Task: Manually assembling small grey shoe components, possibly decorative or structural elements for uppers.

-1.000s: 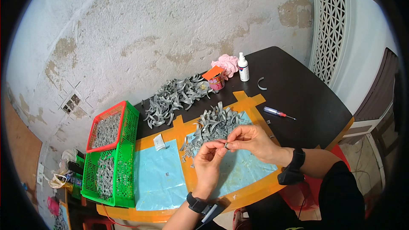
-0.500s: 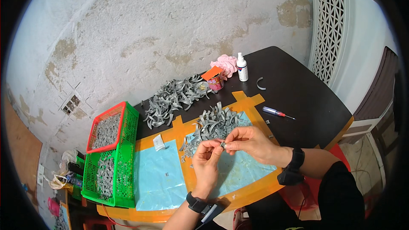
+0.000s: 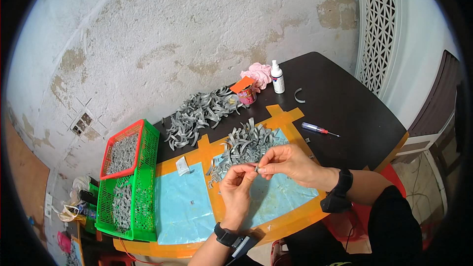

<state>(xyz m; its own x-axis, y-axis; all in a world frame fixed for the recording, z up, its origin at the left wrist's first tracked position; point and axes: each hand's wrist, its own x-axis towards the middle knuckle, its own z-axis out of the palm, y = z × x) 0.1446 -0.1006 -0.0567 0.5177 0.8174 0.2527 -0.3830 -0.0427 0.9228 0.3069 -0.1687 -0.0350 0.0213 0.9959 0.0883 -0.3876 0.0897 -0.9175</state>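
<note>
A small grey piece [image 3: 256, 169] sits between the fingertips of both my hands, above the near edge of a heap of curved grey strips [image 3: 246, 144]. My left hand [image 3: 236, 192] pinches it from the left with thumb and forefinger. From the right, my right hand [image 3: 288, 165] also pinches it, fingers bent. Its exact shape is mostly covered by the fingertips. Beneath the hands lies a light blue plastic sheet [image 3: 281, 199], held down with orange tape [image 3: 209, 155]. Tiny grey bits are scattered along the heap's left edge.
At the left, a red basket [image 3: 118, 172] of small grey pieces rests on a green basket [image 3: 148, 216] holding more. A larger pile of grey strips [image 3: 199, 113] lies against the wall. A tin [image 3: 247, 96], pink cloth [image 3: 258, 75], white spray bottle [image 3: 278, 79] and screwdriver [image 3: 318, 128] stand or lie beyond.
Both hands stay together at nearly the same place, still pinching the small grey piece. The fingers have turned it slightly. The whole view has shifted a little.
</note>
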